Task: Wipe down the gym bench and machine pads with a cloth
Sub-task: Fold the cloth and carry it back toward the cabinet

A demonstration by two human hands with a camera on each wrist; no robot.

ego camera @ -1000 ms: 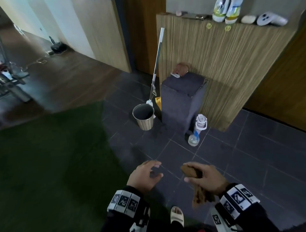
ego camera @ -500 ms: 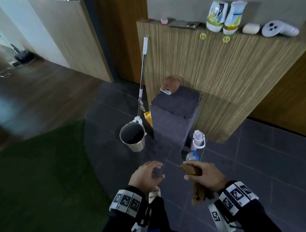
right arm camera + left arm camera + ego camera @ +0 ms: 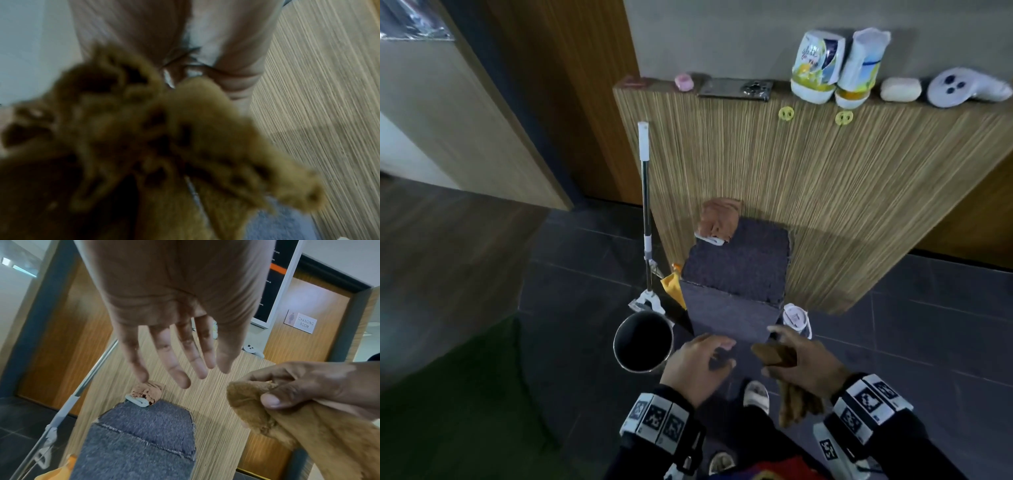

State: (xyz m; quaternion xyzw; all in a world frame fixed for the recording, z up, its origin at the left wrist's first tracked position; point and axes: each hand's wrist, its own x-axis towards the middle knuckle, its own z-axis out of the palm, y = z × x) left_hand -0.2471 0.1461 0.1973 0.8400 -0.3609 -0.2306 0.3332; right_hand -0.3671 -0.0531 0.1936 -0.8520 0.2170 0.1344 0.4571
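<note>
Closer to the grey carpeted block now, my right hand pinches the brown cloth loosely and could drop it, while my left hand hovers spread and empty.

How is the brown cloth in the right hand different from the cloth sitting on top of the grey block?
The brown cloth is darker, a mustard brown; the cloth on the block is paler, pinkish-orange. The right hand grips the brown cloth so its tail hangs loose, whereas the other lies bunched at the back edge of the grey block, against the wood panel, untouched. Both look like soft, crumpled cleaning cloths.
</note>
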